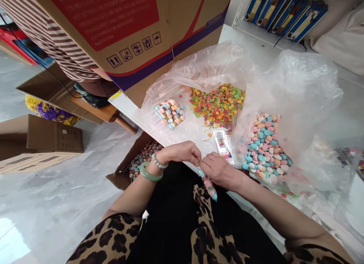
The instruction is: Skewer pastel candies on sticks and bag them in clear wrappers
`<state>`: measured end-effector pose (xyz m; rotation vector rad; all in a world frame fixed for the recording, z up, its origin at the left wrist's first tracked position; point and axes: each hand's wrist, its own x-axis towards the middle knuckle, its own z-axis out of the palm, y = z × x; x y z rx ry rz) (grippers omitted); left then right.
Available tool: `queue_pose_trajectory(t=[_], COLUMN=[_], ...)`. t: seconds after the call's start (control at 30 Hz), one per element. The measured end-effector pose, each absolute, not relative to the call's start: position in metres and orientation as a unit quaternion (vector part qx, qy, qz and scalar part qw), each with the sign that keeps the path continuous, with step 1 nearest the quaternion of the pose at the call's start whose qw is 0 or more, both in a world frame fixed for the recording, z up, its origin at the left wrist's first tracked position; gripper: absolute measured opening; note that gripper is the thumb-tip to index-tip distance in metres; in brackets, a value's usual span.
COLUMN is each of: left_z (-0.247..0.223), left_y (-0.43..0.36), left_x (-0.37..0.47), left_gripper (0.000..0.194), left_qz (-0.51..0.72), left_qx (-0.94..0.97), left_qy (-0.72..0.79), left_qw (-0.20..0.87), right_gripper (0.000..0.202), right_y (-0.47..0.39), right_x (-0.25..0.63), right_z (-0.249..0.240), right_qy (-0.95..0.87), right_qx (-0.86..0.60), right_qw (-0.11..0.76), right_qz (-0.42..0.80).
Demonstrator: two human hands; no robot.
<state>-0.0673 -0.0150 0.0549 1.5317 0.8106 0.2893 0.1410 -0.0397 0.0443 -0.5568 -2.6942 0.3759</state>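
Note:
Over my lap, at the table's front edge, my right hand is closed around the upper end of a wrapped candy skewer, whose pink and blue pieces hang below it in clear film. My left hand, with a bead bracelet and green bangle at the wrist, pinches at that same end; what is between its fingertips is too small to make out. Just beyond the hands lie a printed white packet and some gold twist ties. Several unwrapped candy skewers rest side by side at the left.
Ring-shaped gummies and pastel oval candies lie in heaps on clear plastic sheeting. A large carton stands at the back left. An open box of wrapped candies sits below the table. A person in a striped shirt is beyond.

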Motion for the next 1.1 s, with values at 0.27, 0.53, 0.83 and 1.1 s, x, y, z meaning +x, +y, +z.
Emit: queue_pose_trajectory(t=[0.27,0.53,0.83,1.1], left_z=[0.034,0.005,0.030,0.046], left_y=[-0.043,-0.057,-0.068,-0.090], left_x=[-0.006,-0.041,-0.082,-0.110], left_gripper=[0.025,0.066,0.032,0.009], left_qz=[0.357,0.321,0.193,-0.033], left_qx=[0.707,0.294,0.711,0.799], left_qy=[0.590,0.361,0.470,0.515], left_qw=[0.157,0.825,0.487,0.309], right_gripper=[0.034,0.033,0.029,0.020], right_y=[0.013,-0.024,-0.036,-0.054], right_x=[0.118,0.115,0.119,0.094], right_z=[0.038,0.024,0.002,-0.004], right_qy=[-0.675,-0.684,-0.378,-0.528], right_qx=[-0.481,-0.423,-0.397,-0.394], right_qw=[0.351,0.370,0.145,0.022], right_qz=[0.435,0.465,0.823,0.752])
